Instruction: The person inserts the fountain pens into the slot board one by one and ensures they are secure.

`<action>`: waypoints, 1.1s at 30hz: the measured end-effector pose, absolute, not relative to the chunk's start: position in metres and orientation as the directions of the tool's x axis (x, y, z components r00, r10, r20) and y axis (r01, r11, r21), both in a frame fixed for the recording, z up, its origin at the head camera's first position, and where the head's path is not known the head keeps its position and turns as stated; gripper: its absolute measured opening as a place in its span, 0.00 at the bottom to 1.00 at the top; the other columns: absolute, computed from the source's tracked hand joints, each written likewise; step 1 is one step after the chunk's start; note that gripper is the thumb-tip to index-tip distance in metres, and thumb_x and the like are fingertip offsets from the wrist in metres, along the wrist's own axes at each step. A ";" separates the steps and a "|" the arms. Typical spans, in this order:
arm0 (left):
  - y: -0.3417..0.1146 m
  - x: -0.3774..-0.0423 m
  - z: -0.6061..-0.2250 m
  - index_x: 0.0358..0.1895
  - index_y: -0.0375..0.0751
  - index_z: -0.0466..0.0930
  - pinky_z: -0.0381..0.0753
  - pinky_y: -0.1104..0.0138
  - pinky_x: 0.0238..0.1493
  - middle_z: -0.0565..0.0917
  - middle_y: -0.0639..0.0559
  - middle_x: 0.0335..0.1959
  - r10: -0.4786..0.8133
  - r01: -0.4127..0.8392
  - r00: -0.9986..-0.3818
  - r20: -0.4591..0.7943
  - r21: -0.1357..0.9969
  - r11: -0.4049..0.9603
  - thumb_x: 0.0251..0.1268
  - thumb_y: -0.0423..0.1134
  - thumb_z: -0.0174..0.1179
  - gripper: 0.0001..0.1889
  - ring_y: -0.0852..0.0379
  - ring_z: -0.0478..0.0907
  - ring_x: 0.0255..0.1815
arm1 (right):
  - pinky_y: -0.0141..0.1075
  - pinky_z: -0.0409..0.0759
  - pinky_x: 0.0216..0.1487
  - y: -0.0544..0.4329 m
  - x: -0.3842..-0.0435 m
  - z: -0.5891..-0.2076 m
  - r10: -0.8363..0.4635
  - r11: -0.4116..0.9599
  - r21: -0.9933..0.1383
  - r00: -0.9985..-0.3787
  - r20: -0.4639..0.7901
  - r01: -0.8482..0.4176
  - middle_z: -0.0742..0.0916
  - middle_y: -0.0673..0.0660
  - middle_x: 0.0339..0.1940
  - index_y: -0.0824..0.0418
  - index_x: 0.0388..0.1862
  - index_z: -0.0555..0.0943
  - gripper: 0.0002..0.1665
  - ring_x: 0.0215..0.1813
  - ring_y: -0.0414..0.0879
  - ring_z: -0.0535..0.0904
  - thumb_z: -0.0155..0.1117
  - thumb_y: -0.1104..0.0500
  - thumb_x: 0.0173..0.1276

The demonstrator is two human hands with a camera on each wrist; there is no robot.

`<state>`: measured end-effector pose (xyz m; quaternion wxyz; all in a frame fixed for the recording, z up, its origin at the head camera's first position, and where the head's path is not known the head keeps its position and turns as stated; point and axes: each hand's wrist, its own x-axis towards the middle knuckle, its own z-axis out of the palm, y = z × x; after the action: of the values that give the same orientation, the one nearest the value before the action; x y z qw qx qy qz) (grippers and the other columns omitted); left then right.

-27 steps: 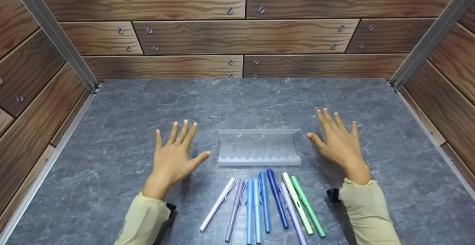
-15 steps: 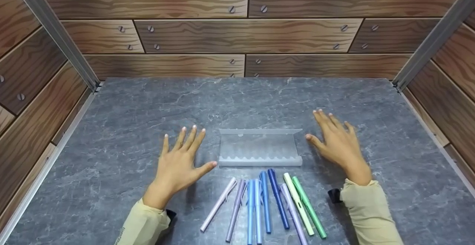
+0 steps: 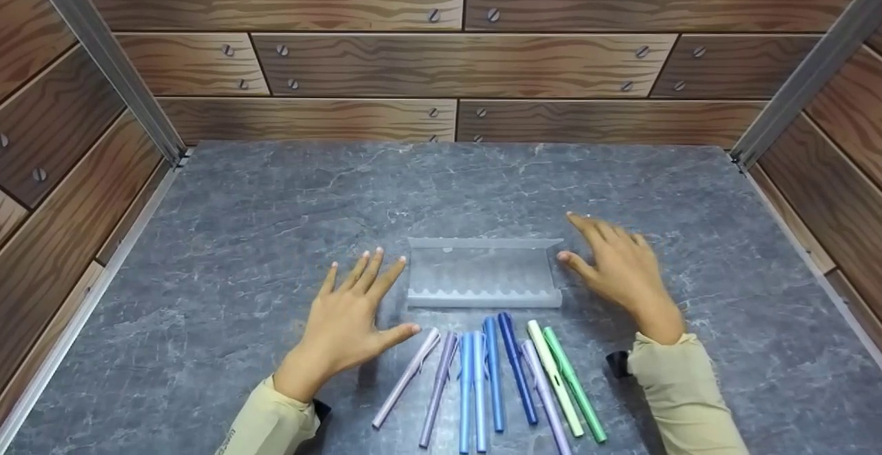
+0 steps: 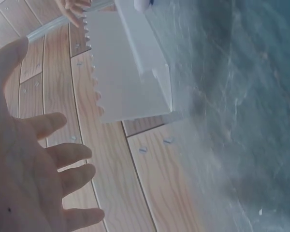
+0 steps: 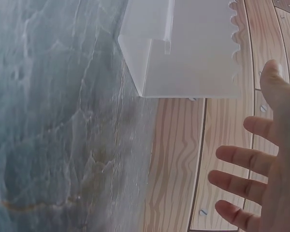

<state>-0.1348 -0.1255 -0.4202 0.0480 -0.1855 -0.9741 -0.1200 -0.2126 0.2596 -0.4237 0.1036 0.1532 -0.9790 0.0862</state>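
A translucent, frosted plastic pen holder [image 3: 482, 269] with a scalloped edge stands mid-table between the hands. My left hand [image 3: 351, 327], fingers spread, hovers at its left, the thumb near a pale lilac pen [image 3: 405, 379]. My right hand [image 3: 623, 276] is spread beside the holder's right end, thumb close to it. Both hands hold nothing. In the left wrist view the holder [image 4: 121, 63] rises beyond the left hand [image 4: 34, 164]; the right wrist view shows the holder [image 5: 193, 53] beyond the right hand's outstretched fingers [image 5: 244, 159].
Several capped pens lie fanned in front of the holder, among them a dark blue pen [image 3: 517, 369], a pale green pen [image 3: 555, 379] and a green pen [image 3: 574, 382]. Wood-patterned panels [image 3: 441, 62] wall the grey marbled table [image 3: 310, 186] at back and sides.
My left hand has moved right and nearer the front, toward the pens. My right hand has turned slightly inward, its fingers closer to the holder. Holder and pens stay put.
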 end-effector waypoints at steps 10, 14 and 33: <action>-0.118 -0.129 -0.428 0.72 0.57 0.61 0.76 0.44 0.55 0.76 0.42 0.64 0.413 0.447 -0.891 0.189 0.199 0.872 0.52 0.74 0.55 0.45 0.40 0.77 0.59 | 0.43 0.74 0.24 0.256 -0.213 -0.429 -0.289 0.914 -0.214 -0.924 0.252 -0.344 0.85 0.58 0.52 0.54 0.67 0.70 0.36 0.33 0.54 0.81 0.56 0.36 0.68; -0.115 -0.128 -0.428 0.71 0.57 0.64 0.81 0.57 0.32 0.84 0.46 0.51 0.422 0.455 -0.887 0.186 0.198 0.868 0.51 0.75 0.55 0.45 0.46 0.84 0.41 | 0.35 0.66 0.21 0.254 -0.213 -0.430 -0.286 0.903 -0.260 -0.930 0.231 -0.342 0.84 0.57 0.47 0.56 0.65 0.72 0.34 0.26 0.45 0.74 0.55 0.37 0.69; -0.104 -0.136 -0.435 0.68 0.54 0.66 0.59 0.69 0.16 0.62 0.63 0.11 0.485 0.446 -0.873 -0.050 0.321 0.835 0.44 0.73 0.62 0.47 0.64 0.57 0.13 | 0.41 0.76 0.33 0.251 -0.220 -0.440 -0.231 0.832 -0.479 -0.960 0.161 -0.281 0.85 0.57 0.39 0.61 0.59 0.74 0.26 0.35 0.47 0.81 0.56 0.44 0.72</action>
<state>-0.1361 -0.1035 -0.4353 -0.0649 -0.2436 -0.9558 -0.1515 -0.2196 0.2507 -0.4398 0.0481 0.1339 -0.9557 0.2575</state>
